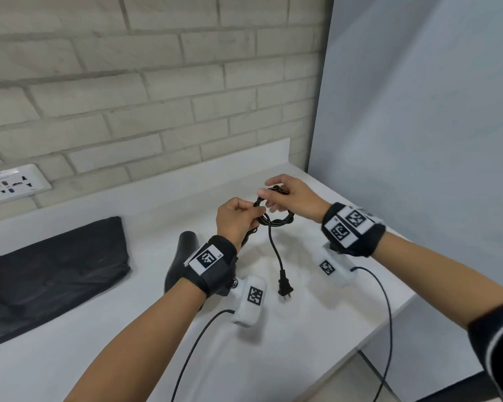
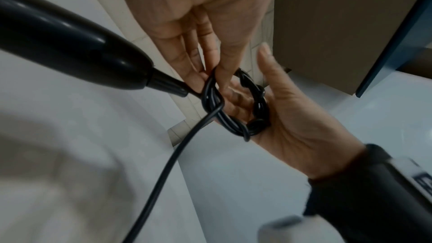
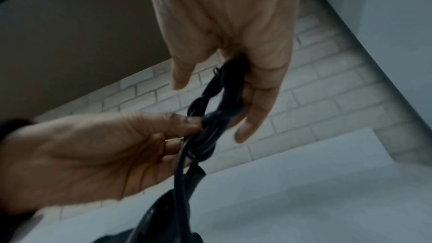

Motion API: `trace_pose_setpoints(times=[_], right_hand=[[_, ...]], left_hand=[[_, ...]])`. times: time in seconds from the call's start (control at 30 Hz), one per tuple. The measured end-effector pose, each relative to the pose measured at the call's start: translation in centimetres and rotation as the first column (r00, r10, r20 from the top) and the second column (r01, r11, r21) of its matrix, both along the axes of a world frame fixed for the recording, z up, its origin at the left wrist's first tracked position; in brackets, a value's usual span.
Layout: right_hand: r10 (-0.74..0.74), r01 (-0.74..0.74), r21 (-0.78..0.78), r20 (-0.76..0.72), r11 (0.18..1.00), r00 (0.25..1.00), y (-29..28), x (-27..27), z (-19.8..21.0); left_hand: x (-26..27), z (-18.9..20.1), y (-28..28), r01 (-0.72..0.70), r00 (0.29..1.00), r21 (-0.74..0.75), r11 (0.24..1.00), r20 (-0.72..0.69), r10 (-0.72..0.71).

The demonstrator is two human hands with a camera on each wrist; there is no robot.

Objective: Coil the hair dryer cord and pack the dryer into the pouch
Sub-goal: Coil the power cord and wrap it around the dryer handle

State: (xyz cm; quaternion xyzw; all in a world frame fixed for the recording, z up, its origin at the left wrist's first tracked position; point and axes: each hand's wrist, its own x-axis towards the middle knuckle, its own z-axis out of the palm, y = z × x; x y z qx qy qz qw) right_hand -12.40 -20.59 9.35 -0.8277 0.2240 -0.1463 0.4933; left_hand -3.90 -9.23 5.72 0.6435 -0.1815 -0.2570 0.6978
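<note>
The black hair dryer lies on the white counter, partly hidden under my left wrist. Its cord is wound into a small coil held above the counter between both hands. My left hand pinches the coil's near side, close to where the cord leaves the dryer handle. My right hand grips the coil's far side with curled fingers. The loose cord tail hangs down and ends in the plug just above the counter. The black pouch lies flat at the left.
A brick wall with a white socket plate runs behind the counter. A blue-grey panel closes off the right side. The counter's right edge drops off near my right forearm. Thin sensor cables trail from both wrists.
</note>
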Motion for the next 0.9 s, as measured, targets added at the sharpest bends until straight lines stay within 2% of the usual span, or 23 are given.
trace_pose_setpoints(times=[0.07,0.17,0.3,0.43,0.53,0.67,0.8,0.9], right_hand=[[0.023,-0.023,0.01,0.017,1.0,1.0,0.3,1.2,0.0],[0.013,-0.012,-0.088,0.018,0.996,1.0,0.2,1.8,-0.1],[0.043,-0.034,-0.118,0.075,0.992,0.996,0.1,1.7,-0.3],[0.023,-0.023,-0.002,0.08,1.0,0.997,0.0,2.2,-0.4],[0.019,-0.019,-0.006,0.076,1.0,0.997,0.5,2.5,0.1],[0.026,-0.02,-0.089,0.064,0.996,0.998,0.6,2.8,0.6],[0.041,-0.038,-0.104,0.027,0.994,0.999,0.4,2.7,0.6],[0.072,-0.071,-0.135,-0.003,0.988,0.997,0.4,2.5,0.9]], left_hand=[[0.0,-0.1,0.1,-0.004,1.0,-0.028,1.0,0.001,0.004],[0.3,-0.1,0.4,0.036,0.999,-0.034,0.999,-0.01,-0.037],[1.1,0.3,1.0,0.209,0.978,0.037,0.977,-0.021,-0.208],[1.5,1.3,1.5,0.368,0.924,0.154,0.917,0.048,-0.379],[1.1,1.9,1.3,0.352,0.914,0.218,0.91,0.127,-0.384],[0.7,2.0,1.1,0.312,0.918,0.216,0.925,0.184,-0.352],[0.7,2.0,0.7,0.255,0.843,0.358,0.898,0.372,-0.387],[0.7,2.3,0.8,0.26,0.853,0.384,0.886,0.338,-0.397]])
